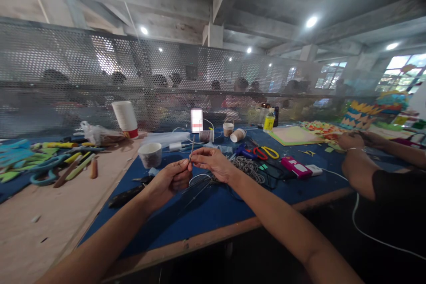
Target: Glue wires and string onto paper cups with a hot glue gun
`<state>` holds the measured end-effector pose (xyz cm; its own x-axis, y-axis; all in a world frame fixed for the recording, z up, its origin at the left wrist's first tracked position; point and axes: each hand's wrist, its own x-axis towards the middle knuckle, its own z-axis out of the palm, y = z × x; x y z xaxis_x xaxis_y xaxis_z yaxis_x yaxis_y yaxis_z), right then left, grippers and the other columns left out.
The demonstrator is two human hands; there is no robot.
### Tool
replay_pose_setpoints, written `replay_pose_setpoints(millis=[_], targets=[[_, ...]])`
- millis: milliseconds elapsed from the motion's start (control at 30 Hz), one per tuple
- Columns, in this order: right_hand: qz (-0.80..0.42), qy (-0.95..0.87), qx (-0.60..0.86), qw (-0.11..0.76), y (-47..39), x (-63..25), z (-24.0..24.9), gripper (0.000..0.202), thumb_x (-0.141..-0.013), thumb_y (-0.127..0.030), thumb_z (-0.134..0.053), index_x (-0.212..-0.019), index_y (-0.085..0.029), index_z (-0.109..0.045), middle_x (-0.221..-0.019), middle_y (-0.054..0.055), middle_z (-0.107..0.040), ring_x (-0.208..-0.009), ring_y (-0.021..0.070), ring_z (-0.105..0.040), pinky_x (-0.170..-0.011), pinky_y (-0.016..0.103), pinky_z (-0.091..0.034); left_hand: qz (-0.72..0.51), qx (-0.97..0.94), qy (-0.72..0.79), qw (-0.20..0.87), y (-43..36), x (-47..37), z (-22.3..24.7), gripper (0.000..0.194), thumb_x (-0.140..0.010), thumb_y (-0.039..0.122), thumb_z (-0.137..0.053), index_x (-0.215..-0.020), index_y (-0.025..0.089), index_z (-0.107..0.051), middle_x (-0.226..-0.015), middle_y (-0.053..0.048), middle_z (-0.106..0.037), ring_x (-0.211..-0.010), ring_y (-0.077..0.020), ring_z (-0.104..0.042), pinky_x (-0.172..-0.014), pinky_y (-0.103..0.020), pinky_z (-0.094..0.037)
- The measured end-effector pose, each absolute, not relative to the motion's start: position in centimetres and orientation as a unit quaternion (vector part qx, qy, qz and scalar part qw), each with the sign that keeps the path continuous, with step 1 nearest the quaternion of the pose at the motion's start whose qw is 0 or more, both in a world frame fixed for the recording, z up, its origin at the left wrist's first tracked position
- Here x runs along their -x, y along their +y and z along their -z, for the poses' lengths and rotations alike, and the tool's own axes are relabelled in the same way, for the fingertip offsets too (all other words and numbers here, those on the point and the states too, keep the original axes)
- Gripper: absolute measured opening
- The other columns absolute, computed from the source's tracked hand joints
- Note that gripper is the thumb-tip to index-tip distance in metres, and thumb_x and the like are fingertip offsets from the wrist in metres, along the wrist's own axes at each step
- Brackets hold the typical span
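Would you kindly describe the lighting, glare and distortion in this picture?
All in the head view: ceiling lamps glare with halos; the right-hand window is partly overexposed; a soft shadow darkens the blue tabletop below the left hand; wide-angle distortion seems to stretch the right forearm; the phone screen is pixelated.

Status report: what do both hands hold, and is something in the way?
Left hand, right hand: both pinching thin strand. Close by right hand: grey cord heap, possible obstruction.

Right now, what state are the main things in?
Left hand: grip closed on thin strand
Right hand: grip pinched at thin strand
Thin strand: held, near upright
Phone: upright, screen lit
Cup stack: nested
White cup: mouth up
Small cup: on its side
Yellow bottle: standing
Grey cord: heaped
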<state>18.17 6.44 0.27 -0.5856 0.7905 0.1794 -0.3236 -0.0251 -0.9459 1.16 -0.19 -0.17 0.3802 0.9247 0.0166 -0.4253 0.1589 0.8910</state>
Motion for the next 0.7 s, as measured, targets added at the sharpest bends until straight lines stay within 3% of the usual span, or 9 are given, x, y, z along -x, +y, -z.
replay_pose_setpoints(millis=[133, 233, 367, 533, 700], targets=[[-0.673, -0.585, 0.217, 0.398, 6.8, -18.2, 0.1, 0.031, -0.069, -0.045, -0.083, -0.089, -0.023, -0.076, -0.086, 0.001, -0.068, -0.085, 0.0136, -0.061, -0.087, 0.032, -0.045, -0.453, -0.437, 0.269, 0.729, -0.5, -1.3, -0.2, 0.028, -0.095, 0.029, -0.053, -0.071, 0.014, -0.059, -0.051, 0.009, -0.020, -0.045, -0.0069, -0.011, -0.041, -0.019, -0.019], [-0.670, -0.566, 0.237, 0.418, 7.4, -18.4, 0.4, 0.041, -0.079, -0.058, -0.070, -0.097, -0.022, -0.076, -0.082, 0.002, -0.069, -0.079, 0.0125, -0.060, -0.083, 0.031, -0.044, -0.454, -0.431, 0.254, 0.737, -0.6, -1.4, -0.3, 0.028, -0.095, 0.028, -0.053, -0.071, 0.014, -0.059, -0.051, 0.009, -0.020, -0.045, -0.0072, -0.011, -0.042, -0.019, -0.022], [-0.656, -0.558, 0.240, 0.448, 7.4, -18.8, 0.1, 0.054, -0.082, -0.067, -0.060, -0.096, -0.018, -0.077, -0.083, 0.005, -0.070, -0.076, 0.0135, -0.061, -0.081, 0.030, -0.044, -0.469, -0.437, 0.260, 0.722, -0.5, -1.1, -0.2, 0.027, -0.096, 0.029, -0.053, -0.074, 0.014, -0.060, -0.051, 0.008, -0.021, -0.045, -0.0071, -0.013, -0.041, -0.018, -0.023], [-0.597, -0.608, 0.227, 0.472, 6.6, -18.7, -0.8, 0.046, -0.085, -0.062, -0.060, -0.099, -0.021, -0.076, -0.086, 0.004, -0.069, -0.081, 0.0158, -0.061, -0.082, 0.032, -0.045, -0.491, -0.445, 0.295, 0.688, -0.1, -1.0, 0.1, 0.024, -0.095, 0.031, -0.055, -0.082, 0.013, -0.063, -0.051, 0.008, -0.028, -0.044, -0.0058, -0.015, -0.039, -0.016, -0.018], [-0.557, -0.618, 0.213, 0.513, 6.6, -18.4, -0.8, 0.033, -0.078, -0.050, -0.073, -0.093, -0.022, -0.076, -0.081, 0.002, -0.067, -0.076, 0.0146, -0.058, -0.080, 0.031, -0.047, -0.503, -0.468, 0.340, 0.642, 0.0, -1.4, 0.0, 0.025, -0.090, 0.037, -0.061, -0.084, 0.013, -0.063, -0.049, 0.007, -0.036, -0.042, -0.0044, -0.020, -0.040, -0.016, -0.018]])
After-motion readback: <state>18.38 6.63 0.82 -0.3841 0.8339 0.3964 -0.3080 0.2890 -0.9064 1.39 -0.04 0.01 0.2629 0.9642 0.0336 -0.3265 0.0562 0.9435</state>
